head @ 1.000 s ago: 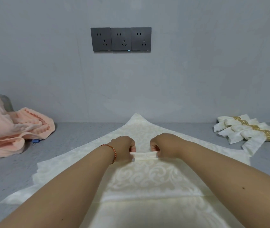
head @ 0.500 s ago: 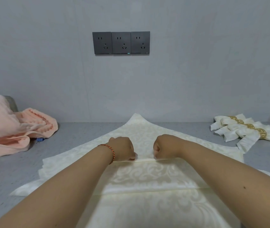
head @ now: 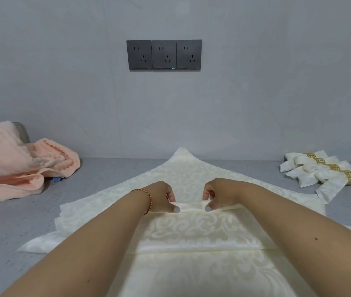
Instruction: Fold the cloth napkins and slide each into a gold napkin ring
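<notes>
Cream damask napkin (head: pixel 191 230), folded edge pinched by left hand (head: pixel 161 197), right hand (head: pixel 219 195)

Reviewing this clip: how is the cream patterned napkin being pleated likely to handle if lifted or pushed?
Probably floppy: the cream napkin bends into a soft ridge where the left hand and right hand pinch it. It looks thin and light, lying flat in layers. Its slight sheen suggests it may slide on the grey table.

A: Centre of tabletop (head: pixel 110 174)?
B: Napkin stack (head: pixel 191 232), both hands (head: pixel 161 198) on its folded edge.
A: Flanks?
B: Towels (head: pixel 20 166) far left; ringed napkins (head: pixel 328 171) far right. Sockets (head: pixel 164 54) on wall behind.
</notes>
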Tool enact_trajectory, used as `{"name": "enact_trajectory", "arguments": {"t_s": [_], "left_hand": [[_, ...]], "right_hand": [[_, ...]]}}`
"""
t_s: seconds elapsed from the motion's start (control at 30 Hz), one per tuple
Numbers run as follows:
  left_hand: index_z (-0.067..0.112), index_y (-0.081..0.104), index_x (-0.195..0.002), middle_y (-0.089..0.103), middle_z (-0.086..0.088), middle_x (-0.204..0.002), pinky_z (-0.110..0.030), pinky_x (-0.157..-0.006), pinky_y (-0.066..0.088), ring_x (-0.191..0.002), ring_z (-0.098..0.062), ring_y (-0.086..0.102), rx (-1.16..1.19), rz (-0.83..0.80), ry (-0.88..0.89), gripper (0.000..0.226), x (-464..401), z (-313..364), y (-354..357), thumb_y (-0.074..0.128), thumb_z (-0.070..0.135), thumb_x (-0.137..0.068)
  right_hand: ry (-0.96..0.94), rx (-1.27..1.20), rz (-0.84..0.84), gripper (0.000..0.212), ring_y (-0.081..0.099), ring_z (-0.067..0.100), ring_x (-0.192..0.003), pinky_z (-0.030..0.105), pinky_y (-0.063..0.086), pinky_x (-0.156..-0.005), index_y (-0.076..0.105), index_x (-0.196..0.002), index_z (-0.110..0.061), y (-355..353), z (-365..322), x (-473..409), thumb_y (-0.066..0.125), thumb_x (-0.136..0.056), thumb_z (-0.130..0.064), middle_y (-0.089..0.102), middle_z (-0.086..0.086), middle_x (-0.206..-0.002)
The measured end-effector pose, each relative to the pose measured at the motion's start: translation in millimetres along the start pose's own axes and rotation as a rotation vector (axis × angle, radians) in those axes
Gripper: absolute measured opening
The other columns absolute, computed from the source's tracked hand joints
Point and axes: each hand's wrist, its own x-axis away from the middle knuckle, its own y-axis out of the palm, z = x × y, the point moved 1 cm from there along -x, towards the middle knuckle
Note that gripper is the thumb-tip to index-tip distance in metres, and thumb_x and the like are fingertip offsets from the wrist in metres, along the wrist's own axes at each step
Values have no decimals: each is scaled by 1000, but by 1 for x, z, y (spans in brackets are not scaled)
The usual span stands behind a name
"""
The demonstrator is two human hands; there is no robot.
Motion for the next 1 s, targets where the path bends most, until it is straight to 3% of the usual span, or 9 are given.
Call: {"name": "enact_trajectory", "arguments": {"t_s": [0.1, 0.2, 0.4, 0.53, 0.7, 0.87, 0.93, 1.0], "left_hand": [[20, 64, -90, 57, 10, -79, -21, -69, 44, -74, -9, 54, 10, -4, 4, 21, 0, -2, 2, 72, 38, -81], [19, 64, -84, 59, 7, -78, -23, -68, 42, -72, -11, 53, 14, 20, 13, 19, 1, -1, 3, 73, 35, -80], [22, 59, -84, 59, 8, -86, -31, -88, 39, -83, -14, 52, -83, 95, 74, 15, 16, 13, 3, 72, 29, -83], [21, 61, -86, 58, 9, -88, -25, -86, 35, -89, -15, 51, -102, 152, 99, 10, 26, 17, 3, 70, 22, -83], [22, 65, -83, 53, 16, -75, -20, -82, 32, -89, -12, 51, -138, 133, 128, 9, 35, 19, 1, 70, 14, -83], [19, 74, -94, 70, 7, -100, -19, -83, 38, -100, -16, 57, -159, 71, 123, 13, 42, 20, 3, 68, 13, -84], [22, 70, -77, 68, 7, -85, -18, -76, 39, -85, -14, 57, -132, 46, 99, 10, 42, 19, 1, 67, 25, -86], [20, 53, -58, 55, 3, -64, -19, -62, 35, -69, -16, 50, -131, 50, 79, 35, 42, 20, -1, 62, 35, -89]], "right_hand": [[-11, 2, 7, 18, 53, 9, -80, 19, 39, -64, 62, -94, -24, 1, 0, 0, 71, -82, -33, 57, -12, -90], [-41, 9, 50, 15, 53, 11, -78, 19, 39, -62, 59, -87, -22, 4, -2, 2, 71, -82, -30, 57, -9, -88], [-108, 96, 179, 27, 45, 6, -67, 20, 33, -56, 44, -66, -29, 10, -8, 12, 67, -78, -20, 51, -13, -74], [-124, 155, 190, 25, 44, 10, -67, 24, 32, -56, 41, -65, -26, 13, -9, 22, 57, -79, -15, 48, -11, -70], [-138, 240, 173, 29, 50, 14, -76, 25, 35, -61, 39, -62, -28, 15, -9, 26, 56, -78, -11, 51, -11, -76], [-136, 256, 83, 19, 48, 12, -73, 24, 39, -64, 50, -69, -23, 15, -16, 38, 58, -76, -7, 52, -9, -79], [-119, 171, 111, 26, 37, 10, -55, 21, 32, -52, 42, -55, -20, 13, -16, 42, 55, -75, -9, 42, -5, -58], [-113, 117, 145, 38, 26, 11, -47, 21, 23, -47, 31, -48, -19, 12, -16, 44, 54, -77, -10, 29, -3, -48]]}}
